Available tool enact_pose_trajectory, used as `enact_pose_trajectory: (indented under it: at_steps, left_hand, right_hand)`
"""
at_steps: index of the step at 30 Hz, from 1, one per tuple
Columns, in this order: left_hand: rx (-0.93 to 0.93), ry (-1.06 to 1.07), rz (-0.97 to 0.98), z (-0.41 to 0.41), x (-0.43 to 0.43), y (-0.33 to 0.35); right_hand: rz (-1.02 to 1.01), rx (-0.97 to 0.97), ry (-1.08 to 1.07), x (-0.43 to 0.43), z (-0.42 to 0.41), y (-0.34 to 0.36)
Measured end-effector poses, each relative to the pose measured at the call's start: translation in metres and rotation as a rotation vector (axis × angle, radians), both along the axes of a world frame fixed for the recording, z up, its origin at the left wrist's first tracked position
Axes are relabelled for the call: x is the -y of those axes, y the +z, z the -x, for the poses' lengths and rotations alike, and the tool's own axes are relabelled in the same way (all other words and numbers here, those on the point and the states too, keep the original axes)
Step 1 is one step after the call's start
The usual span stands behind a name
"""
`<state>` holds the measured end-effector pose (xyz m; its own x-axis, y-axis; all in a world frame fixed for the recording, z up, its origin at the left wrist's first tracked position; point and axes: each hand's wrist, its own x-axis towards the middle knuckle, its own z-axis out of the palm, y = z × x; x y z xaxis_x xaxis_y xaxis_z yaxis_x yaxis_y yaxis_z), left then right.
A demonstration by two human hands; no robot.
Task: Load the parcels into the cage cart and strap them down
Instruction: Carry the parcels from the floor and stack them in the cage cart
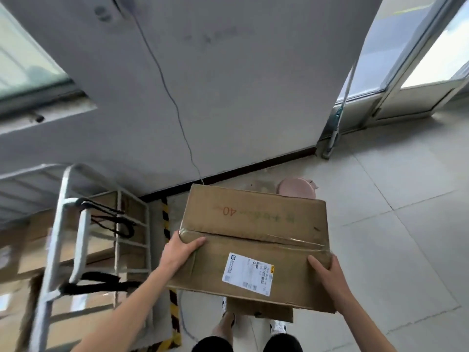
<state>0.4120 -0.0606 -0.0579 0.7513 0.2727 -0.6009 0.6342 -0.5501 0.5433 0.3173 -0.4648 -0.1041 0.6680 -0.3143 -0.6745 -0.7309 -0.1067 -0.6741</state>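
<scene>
Left hand (177, 252) and right hand (327, 273) carry a taped cardboard parcel (253, 222) above the tiled floor (406, 237).
Thumbs lie on top, fingers gripping its sides; the white cage cart (64, 219), hung with black straps (101, 284), stands just left of it with boxes (33, 262) inside.

Forearms extended forward; left hand (181, 252) and right hand (327, 273) grip opposite sides of a parcel (253, 224), thumbs on top.
</scene>
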Motion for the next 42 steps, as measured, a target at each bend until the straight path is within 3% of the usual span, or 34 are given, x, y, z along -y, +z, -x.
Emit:
enact_pose_trajectory:
  at_steps: [6,12,20,31,42]
  left_hand:
    - [0.183,0.41,-0.007,0.091,-0.069,0.062]
    - [0.317,0.698,-0.122,0.191,-0.152,0.128]
    - [0.41,1.074,-0.2,0.376,-0.276,0.178]
    - [0.245,1.216,-0.094,0.554,-0.418,0.112]
    - [0.247,1.245,-0.038,0.574,-0.538,0.081]
  right_hand:
    - [-0.091,0.144,0.399,-0.049,-0.056,0.047]
    - [-0.138,0.285,0.705,-0.17,-0.09,0.1]
    - [-0.298,0.391,0.987,-0.382,-0.012,0.143]
    - [-0.17,0.318,1.11,-0.558,0.138,0.114]
    - [0.042,0.376,1.081,-0.682,0.156,0.128]
